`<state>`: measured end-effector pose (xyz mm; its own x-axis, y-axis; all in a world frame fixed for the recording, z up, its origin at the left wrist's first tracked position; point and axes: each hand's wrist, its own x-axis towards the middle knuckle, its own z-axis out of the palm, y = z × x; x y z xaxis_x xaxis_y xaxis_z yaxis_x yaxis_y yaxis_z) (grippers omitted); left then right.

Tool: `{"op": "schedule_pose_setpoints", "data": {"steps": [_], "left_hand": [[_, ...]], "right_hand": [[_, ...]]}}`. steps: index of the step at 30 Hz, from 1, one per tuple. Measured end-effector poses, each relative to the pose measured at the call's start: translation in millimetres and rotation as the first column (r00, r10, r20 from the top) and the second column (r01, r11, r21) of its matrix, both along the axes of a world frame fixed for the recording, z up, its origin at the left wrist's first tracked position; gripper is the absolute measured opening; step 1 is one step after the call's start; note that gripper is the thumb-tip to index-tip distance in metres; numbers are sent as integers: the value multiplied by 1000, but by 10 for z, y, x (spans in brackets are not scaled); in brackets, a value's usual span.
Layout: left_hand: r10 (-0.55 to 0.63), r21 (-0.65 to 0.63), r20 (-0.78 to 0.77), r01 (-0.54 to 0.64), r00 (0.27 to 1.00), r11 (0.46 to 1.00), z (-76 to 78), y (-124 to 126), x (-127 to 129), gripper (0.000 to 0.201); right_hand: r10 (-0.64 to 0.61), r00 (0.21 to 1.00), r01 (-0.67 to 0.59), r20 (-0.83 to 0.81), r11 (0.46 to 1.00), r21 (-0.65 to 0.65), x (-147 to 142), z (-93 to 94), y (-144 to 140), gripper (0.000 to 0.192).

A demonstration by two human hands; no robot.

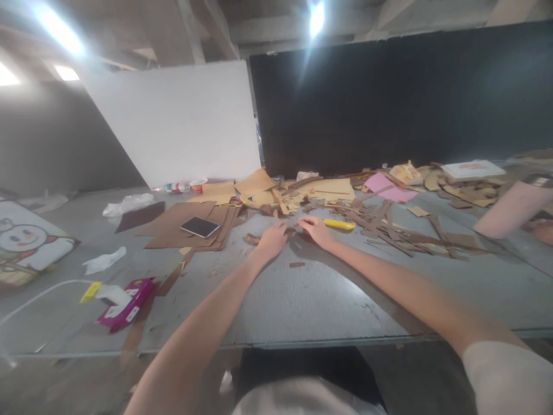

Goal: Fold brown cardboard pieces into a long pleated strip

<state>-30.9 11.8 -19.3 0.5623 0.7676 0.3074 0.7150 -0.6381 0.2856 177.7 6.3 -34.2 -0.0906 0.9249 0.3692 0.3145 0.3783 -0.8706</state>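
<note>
Left hand (273,239): palm down on the grey tabletop (302,300), fingers bent toward a small brown cardboard scrap (290,231) lying between both hands; fingertips meet the scrap, but whether the grip is clamped on it cannot be told.
Right hand (317,229): palm down just right of the scrap, fingers curled together at its edge; grip state likewise unclear through blur.
Cardboard scrap: flat on the tabletop, between the two hands, just left of the yellow cutter (339,224).
Yellow cutter: lying flat, just beyond the right hand, touching neither hand as far as can be seen.
Strip pile (389,222): long brown cardboard offcuts, right of the cutter, running toward the tabletop's right end.
Sheet pile (259,190): tan cardboard pieces behind the cutter, against the dark wall.
Pink sheet (386,187): behind and right of the cutter, partly under scraps.
Phone (199,226): dark slab on brown cardboard sheets (181,227), well left of the cutter.
Magenta packet (127,302): far left of the cutter, near the tabletop's front edge.
White book (473,169): far right of the cutter, at the back.
Open room: bare tabletop on the near side of the cutter, down to the front edge, crossed only by the two forearms; one small chip (296,264) lies there.
Edges: front edge runs across the lower picture; left end holds a printed cartoon board (30,242), cut off by the frame.
Hard to make out: a pale pink blurred shape (512,210) at far right; cups and bottle (184,187) at the back left are too small to read.
</note>
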Motion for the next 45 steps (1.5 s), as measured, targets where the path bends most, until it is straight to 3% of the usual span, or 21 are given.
{"op": "schedule_pose_setpoints", "data": {"steps": [10,17,23,27,32,37,45], "left_hand": [[28,-9,154,-27,988,1000,79,-18,-44,46],[24,2,123,-24,992,1000,124,-67,-47,35],[66,-29,126,-63,990,998,110,-73,-38,34],[31,-31,164,-27,986,999,94,-74,-41,32],[10,-49,202,0,979,999,95,-101,-20,34],[-11,-24,231,17,973,1000,90,-124,1,34],[-23,-14,235,27,972,1000,38,-106,9,34]], "right_hand": [[-14,1000,14,-16,1000,5,1,54,-54,33],[-35,999,35,9,999,22,-9,72,-60,33],[35,997,-39,62,997,62,-40,81,-97,28],[43,992,-52,115,996,75,-39,74,-91,30],[99,995,-101,20,992,70,-15,64,-46,38],[68,997,-68,-45,998,-12,8,77,-48,50],[15,1000,-15,-19,1000,0,22,46,-24,53]]}}
